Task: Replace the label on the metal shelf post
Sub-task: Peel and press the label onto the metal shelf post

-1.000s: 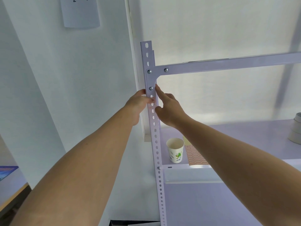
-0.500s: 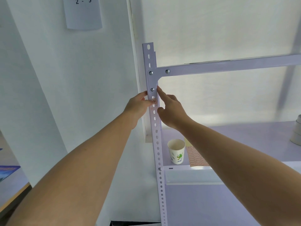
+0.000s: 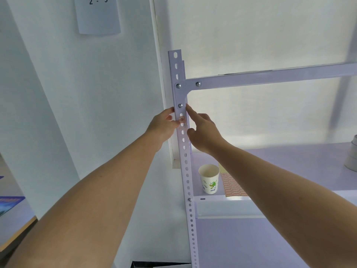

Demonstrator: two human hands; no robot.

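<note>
Two bare hands are up at the tall pale metal shelf post with its row of holes [image 3: 186, 171]. The left hand [image 3: 162, 126] is on the left side of the post, and its thumb tip presses on the edge of a small pink and white paper label [image 3: 182, 120]. It pinches the label against the metal, likely so the label stays flat and does not slip. The right hand [image 3: 202, 132] is on the right side — its pointing finger lies up along the post edge, just under a round silver screw [image 3: 180, 105], and its other fingers are curled loosely. It holds nothing; it seems to steady the post.

So the label sits on the front of the post, between the two hands, just below that screw. I cannot tell whether it is the old label coming off or the new one going on.

Lower down, on the white shelf board [image 3: 289, 157], stands a white paper cup with a green picture [image 3: 209, 178]. Just beside it lies a sheet of small pink labels [image 3: 231, 185] — kept near, I think, so a fresh one is easy to reach. High on the wall hangs a white paper sign with numbers [image 3: 97, 14].
</note>
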